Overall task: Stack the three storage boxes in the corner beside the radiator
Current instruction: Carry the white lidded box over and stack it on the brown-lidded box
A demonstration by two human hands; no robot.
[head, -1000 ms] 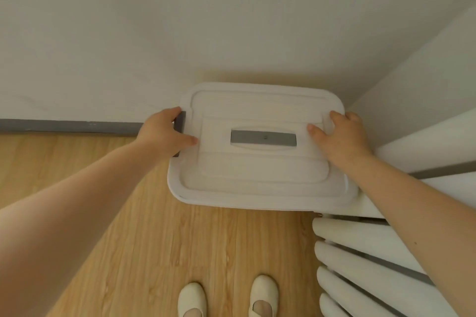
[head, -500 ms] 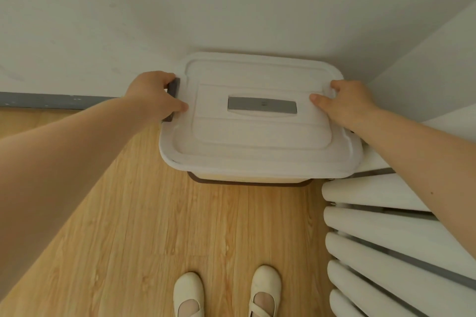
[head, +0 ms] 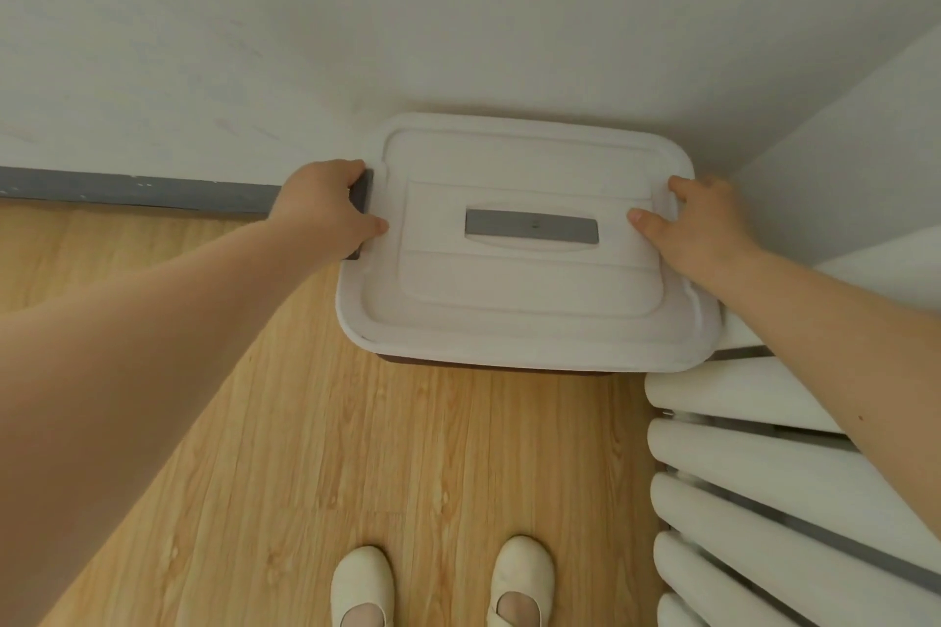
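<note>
Hands (head: pixel 326 209) (head: pixel 705 224) gripping box lid (head: pixel 519 290) ends, fingers curled, lower boxes mostly hidden

You stand in a room of a home: a wooden plank floor (head: pixel 315 448), plain white walls (head: pixel 356 15) with a grey skirting board (head: pixel 137 193), a white radiator (head: pixel 764 499) at your right, and soft cream slippers (head: pixel 362 591) on your feet.

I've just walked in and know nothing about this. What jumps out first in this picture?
A white storage box with a grey handle set in its lid fills the corner between two walls. The left hand and right hand grip its two short ends. A white radiator runs down the right side, and cream shoes stand on the wooden floor below.
</note>
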